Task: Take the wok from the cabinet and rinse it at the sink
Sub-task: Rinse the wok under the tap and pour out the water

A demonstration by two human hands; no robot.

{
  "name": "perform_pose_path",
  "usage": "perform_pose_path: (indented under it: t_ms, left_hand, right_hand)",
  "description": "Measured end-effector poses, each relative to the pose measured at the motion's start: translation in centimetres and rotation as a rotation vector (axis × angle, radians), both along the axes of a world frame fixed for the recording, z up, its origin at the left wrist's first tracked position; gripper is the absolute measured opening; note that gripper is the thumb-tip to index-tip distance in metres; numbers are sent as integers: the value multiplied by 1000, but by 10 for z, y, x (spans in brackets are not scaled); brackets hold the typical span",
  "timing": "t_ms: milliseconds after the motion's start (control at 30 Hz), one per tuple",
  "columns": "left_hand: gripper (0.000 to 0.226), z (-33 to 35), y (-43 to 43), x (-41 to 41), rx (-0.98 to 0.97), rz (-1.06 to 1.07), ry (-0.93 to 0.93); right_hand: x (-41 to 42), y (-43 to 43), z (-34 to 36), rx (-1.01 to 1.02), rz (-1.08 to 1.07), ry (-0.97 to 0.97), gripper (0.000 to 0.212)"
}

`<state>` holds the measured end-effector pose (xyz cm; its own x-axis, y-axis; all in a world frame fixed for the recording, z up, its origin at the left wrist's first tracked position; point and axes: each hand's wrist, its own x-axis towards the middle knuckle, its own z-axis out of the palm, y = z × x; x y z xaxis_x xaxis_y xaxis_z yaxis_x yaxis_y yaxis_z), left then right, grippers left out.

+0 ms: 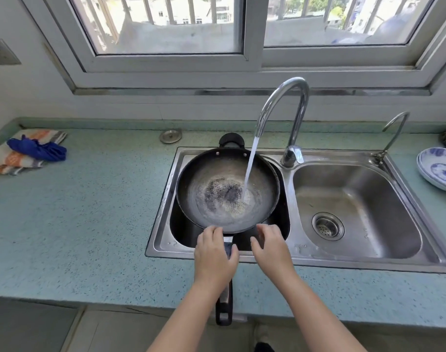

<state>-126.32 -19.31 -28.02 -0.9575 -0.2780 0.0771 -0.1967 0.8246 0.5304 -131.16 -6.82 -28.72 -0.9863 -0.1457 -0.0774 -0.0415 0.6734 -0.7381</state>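
A dark wok rests over the left basin of the steel double sink, its long black handle reaching back past the counter edge. Water streams from the tall curved faucet into the wok, right of its centre. My left hand grips the handle close to the wok's near rim. Just right of it, my right hand hovers with fingers apart at the rim, holding nothing.
The right basin has a drain strainer. A small second tap stands at its back. Blue-and-white plates sit far right. Folded cloths lie at the back left of the teal counter. A metal sink plug lies behind the sink.
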Motion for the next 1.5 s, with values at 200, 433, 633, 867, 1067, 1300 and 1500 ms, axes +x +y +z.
perform_pose_path:
  t_ms: [200,433,633,867,1067,1300,1500]
  left_hand:
    - [48,13,28,-47,-108,-86,43]
    - [45,16,68,-98,-173,-174,142]
    - [45,10,92,-133,-199,-205,105]
    - [46,-18,104,-157,-179,-230,26]
    - [49,-37,109,-167,-162,-259,-65]
    - [51,-49,108,-166,-139,-274,-135]
    - [50,-51,109,-164,-141,-264,-110]
  right_hand:
    - [-47,35,17,93,6,129,40]
    - [-104,76,23,207,5,210,42]
    - [-149,96,21,321,41,281,53]
    - [-184,100,8,371,146,276,60]
    - [-189,100,-5,416,186,341,63]
    - [-189,100,-22,410,134,380,71]
    - [-187,92,-28,375,96,354,75]
